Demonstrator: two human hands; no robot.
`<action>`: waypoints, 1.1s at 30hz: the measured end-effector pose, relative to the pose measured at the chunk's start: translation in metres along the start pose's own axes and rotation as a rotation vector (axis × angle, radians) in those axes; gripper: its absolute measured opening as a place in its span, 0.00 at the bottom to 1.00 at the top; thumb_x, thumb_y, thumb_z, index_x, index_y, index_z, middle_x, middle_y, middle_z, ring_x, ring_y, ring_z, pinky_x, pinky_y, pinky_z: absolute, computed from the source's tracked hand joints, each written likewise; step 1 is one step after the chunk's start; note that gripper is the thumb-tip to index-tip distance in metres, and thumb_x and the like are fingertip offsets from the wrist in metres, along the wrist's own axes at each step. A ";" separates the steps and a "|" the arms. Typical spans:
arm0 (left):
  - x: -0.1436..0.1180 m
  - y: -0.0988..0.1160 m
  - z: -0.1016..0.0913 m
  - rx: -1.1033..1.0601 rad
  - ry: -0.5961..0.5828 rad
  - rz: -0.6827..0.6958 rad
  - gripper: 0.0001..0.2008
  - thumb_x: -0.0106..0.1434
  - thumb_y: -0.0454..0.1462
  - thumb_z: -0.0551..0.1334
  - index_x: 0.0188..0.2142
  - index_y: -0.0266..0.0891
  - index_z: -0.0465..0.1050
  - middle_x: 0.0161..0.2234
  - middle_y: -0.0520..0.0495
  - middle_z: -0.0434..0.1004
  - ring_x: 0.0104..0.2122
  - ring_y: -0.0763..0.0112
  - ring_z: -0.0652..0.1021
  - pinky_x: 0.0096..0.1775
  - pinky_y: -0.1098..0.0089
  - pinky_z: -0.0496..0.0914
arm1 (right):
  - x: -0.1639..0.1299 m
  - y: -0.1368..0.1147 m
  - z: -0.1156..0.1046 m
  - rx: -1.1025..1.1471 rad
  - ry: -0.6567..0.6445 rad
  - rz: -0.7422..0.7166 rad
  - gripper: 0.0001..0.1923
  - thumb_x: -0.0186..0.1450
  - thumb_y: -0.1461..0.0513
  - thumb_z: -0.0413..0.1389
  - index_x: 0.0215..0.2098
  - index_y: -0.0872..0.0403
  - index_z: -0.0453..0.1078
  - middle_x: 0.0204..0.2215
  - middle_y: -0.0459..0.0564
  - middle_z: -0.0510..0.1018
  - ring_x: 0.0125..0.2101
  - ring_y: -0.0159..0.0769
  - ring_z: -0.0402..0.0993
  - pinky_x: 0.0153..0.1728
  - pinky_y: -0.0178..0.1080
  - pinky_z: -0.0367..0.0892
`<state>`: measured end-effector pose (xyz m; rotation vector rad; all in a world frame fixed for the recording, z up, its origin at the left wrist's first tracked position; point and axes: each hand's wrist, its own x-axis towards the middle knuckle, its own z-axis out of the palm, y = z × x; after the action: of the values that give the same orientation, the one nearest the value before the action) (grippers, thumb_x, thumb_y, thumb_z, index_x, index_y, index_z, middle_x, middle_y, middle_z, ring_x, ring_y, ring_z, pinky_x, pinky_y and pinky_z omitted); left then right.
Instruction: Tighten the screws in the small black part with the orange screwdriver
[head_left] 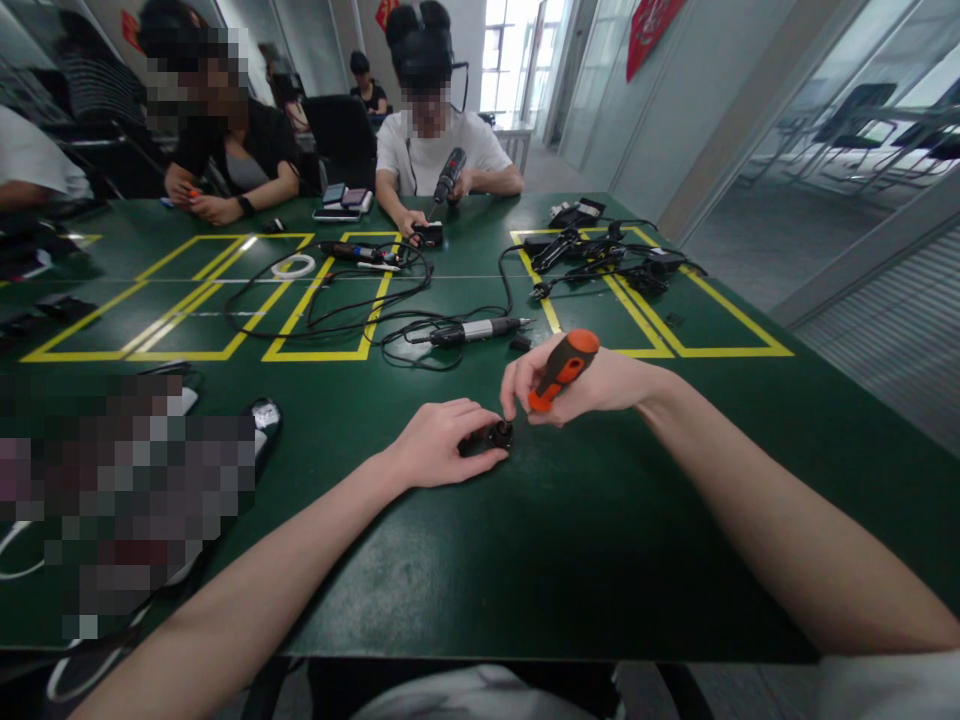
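A wide green table [570, 560] marked with yellow tape outlines fills the view. Two people sit at its far side; one in a white shirt [420, 150] holds a power drill [450, 175]. Black cables [360, 310] loop across the middle, beside an electric screwdriver [480, 329]. Near the centre, the right hand [577, 385] grips an orange-handled screwdriver [562, 370], tip pointing down. The left hand [439, 445] pinches a small black part [496, 436] against the table, just under the screwdriver.
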<state>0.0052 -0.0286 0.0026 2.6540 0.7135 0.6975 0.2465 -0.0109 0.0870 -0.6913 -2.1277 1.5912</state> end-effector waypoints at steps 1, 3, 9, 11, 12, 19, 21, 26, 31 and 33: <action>0.000 0.000 0.000 0.005 0.003 0.001 0.16 0.69 0.47 0.63 0.45 0.37 0.77 0.33 0.48 0.78 0.31 0.69 0.78 0.34 0.71 0.69 | 0.000 0.000 -0.001 -0.035 0.004 -0.028 0.07 0.55 0.68 0.66 0.31 0.56 0.74 0.33 0.47 0.81 0.30 0.30 0.74 0.32 0.33 0.72; 0.000 0.000 0.000 0.012 -0.004 -0.003 0.16 0.69 0.47 0.63 0.46 0.38 0.77 0.33 0.48 0.79 0.31 0.69 0.78 0.34 0.71 0.69 | 0.001 0.001 -0.002 -0.083 0.011 -0.063 0.07 0.55 0.67 0.67 0.31 0.55 0.74 0.32 0.46 0.79 0.32 0.31 0.73 0.35 0.34 0.71; 0.000 0.000 0.000 0.013 -0.011 -0.015 0.16 0.69 0.47 0.63 0.47 0.39 0.77 0.34 0.48 0.80 0.32 0.70 0.78 0.35 0.71 0.70 | 0.001 -0.001 0.000 -0.092 0.040 -0.027 0.05 0.55 0.66 0.65 0.30 0.56 0.75 0.29 0.45 0.78 0.30 0.30 0.72 0.33 0.34 0.70; 0.000 0.000 0.000 0.016 -0.014 -0.013 0.16 0.69 0.47 0.63 0.47 0.39 0.77 0.34 0.48 0.80 0.32 0.70 0.78 0.34 0.71 0.69 | 0.000 -0.002 0.001 -0.081 0.069 0.002 0.07 0.53 0.66 0.65 0.32 0.56 0.76 0.29 0.45 0.79 0.29 0.31 0.73 0.33 0.34 0.70; 0.000 0.000 0.000 0.020 -0.016 -0.011 0.16 0.69 0.48 0.63 0.47 0.38 0.77 0.34 0.48 0.80 0.32 0.70 0.78 0.34 0.71 0.69 | 0.000 -0.002 0.001 -0.071 0.085 0.019 0.08 0.53 0.66 0.65 0.33 0.56 0.76 0.29 0.45 0.79 0.29 0.31 0.73 0.32 0.34 0.69; 0.000 0.001 -0.001 0.015 -0.001 0.009 0.15 0.69 0.47 0.63 0.46 0.37 0.77 0.34 0.47 0.80 0.31 0.70 0.78 0.33 0.71 0.68 | -0.001 -0.006 0.004 -0.076 0.111 0.035 0.09 0.51 0.66 0.63 0.31 0.56 0.74 0.29 0.45 0.79 0.29 0.31 0.73 0.32 0.35 0.69; 0.000 0.001 -0.001 0.015 0.007 0.015 0.15 0.69 0.46 0.63 0.46 0.37 0.77 0.34 0.47 0.80 0.31 0.70 0.78 0.33 0.71 0.68 | -0.001 -0.010 0.004 -0.120 0.114 0.029 0.06 0.51 0.66 0.62 0.30 0.56 0.74 0.28 0.45 0.79 0.29 0.32 0.72 0.33 0.35 0.69; 0.001 0.001 0.000 0.013 0.004 0.011 0.15 0.69 0.47 0.63 0.46 0.38 0.77 0.34 0.48 0.80 0.31 0.70 0.78 0.33 0.72 0.68 | -0.007 -0.027 0.005 -0.304 0.137 0.113 0.05 0.54 0.64 0.61 0.31 0.56 0.76 0.30 0.47 0.81 0.31 0.34 0.74 0.34 0.37 0.70; 0.000 0.001 -0.001 0.016 0.009 0.015 0.15 0.69 0.46 0.63 0.46 0.37 0.77 0.34 0.48 0.80 0.31 0.71 0.77 0.32 0.72 0.68 | -0.013 -0.039 0.008 -0.422 0.156 0.138 0.03 0.56 0.64 0.61 0.30 0.55 0.75 0.30 0.47 0.80 0.31 0.35 0.74 0.34 0.37 0.69; 0.000 0.001 -0.001 0.014 0.014 0.022 0.15 0.69 0.46 0.63 0.45 0.37 0.77 0.34 0.48 0.80 0.30 0.71 0.77 0.32 0.71 0.68 | -0.014 -0.041 0.010 -0.463 0.156 0.134 0.03 0.57 0.63 0.60 0.30 0.55 0.74 0.29 0.47 0.79 0.30 0.35 0.73 0.33 0.37 0.68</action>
<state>0.0049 -0.0289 0.0038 2.6755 0.6962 0.7209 0.2455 -0.0368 0.1235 -1.0836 -2.3901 1.0609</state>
